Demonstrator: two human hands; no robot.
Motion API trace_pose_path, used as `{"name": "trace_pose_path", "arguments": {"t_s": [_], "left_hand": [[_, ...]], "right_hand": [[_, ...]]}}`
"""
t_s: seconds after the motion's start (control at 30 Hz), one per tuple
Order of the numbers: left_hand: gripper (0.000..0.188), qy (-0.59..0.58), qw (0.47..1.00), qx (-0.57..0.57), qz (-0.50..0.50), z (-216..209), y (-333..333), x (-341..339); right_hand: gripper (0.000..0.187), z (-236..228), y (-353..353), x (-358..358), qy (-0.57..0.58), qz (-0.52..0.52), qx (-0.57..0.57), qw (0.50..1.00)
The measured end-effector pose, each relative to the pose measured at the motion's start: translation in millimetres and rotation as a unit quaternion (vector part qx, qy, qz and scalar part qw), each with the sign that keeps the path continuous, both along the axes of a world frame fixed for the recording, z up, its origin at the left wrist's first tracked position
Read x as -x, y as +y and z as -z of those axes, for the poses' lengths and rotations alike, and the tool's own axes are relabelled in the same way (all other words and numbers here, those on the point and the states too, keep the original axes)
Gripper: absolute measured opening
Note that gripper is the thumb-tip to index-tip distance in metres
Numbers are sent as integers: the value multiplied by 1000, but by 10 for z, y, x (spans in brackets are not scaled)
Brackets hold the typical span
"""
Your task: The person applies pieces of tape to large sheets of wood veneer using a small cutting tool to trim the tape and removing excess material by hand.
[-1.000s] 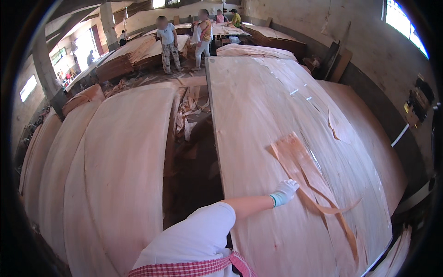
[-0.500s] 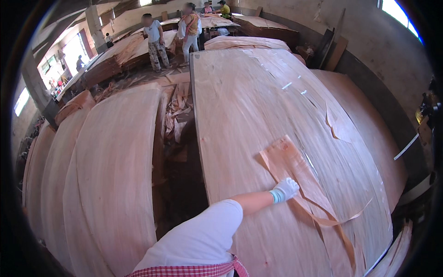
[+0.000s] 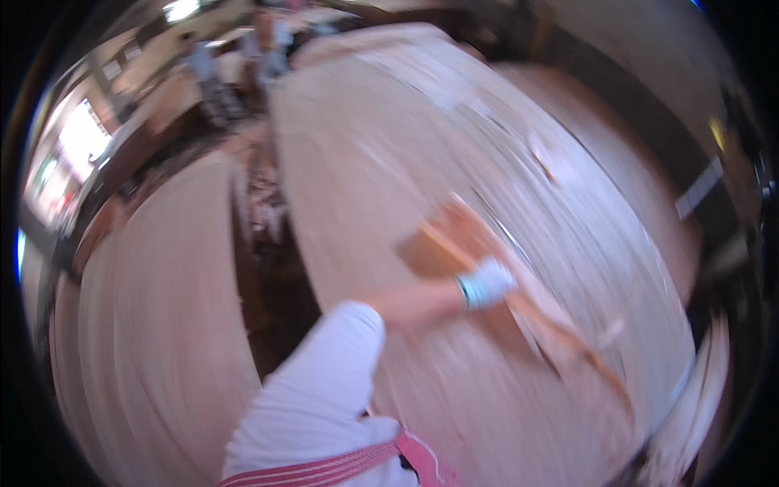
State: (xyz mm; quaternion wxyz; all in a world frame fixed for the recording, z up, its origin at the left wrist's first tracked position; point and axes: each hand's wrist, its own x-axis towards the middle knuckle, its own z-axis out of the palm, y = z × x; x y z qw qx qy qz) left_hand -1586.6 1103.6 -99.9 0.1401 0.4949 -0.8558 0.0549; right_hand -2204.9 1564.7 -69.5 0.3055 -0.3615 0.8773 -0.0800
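My left hand (image 3: 490, 282), in a white glove with a teal cuff, reaches across a wide sheet of pale wood veneer (image 3: 365, 162) on a stack. Its fingers are blurred but look closed on the edge of a narrow, pinkish veneer strip (image 3: 466, 231). Raised partly off the sheet, the strip casts a dark shadow on its left side. The rest of it trails toward the near right, with a ragged brownish edge. My right hand is out of the picture.
Another veneer stack (image 3: 178, 308) stands on the left, across a dark gap (image 3: 280, 300) with scraps at its far end. A small torn flap (image 3: 542, 158) lies on the sheet farther off. Blurred people (image 3: 213, 81) stand at the back left.
My left hand has lifted the veneer strip, which lay nearly flat before; a shadow now shows under it. The whole view has shifted and tilted, blurring the scene.
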Motion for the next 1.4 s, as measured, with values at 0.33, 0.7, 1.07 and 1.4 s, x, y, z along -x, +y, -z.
{"name": "trace_pose_path", "arguments": {"t_s": [0.33,0.7,1.07,1.4], "left_hand": [[15,-129,988,34,-73,-1362,-2178,255],[25,321,937,-122,70,-580,-234,830],[34,864,251,-350,-262,41,604,186],[34,839,325,-386,-205,-182,646,472]], "right_hand": [[19,-86,-1694,-809,-83,112,190,972],[23,198,-2873,-657,-358,496,313,727],[34,8,-3206,-1652,15,-172,319,932],[36,248,-3338,-2232,240,-439,219,838]]}}
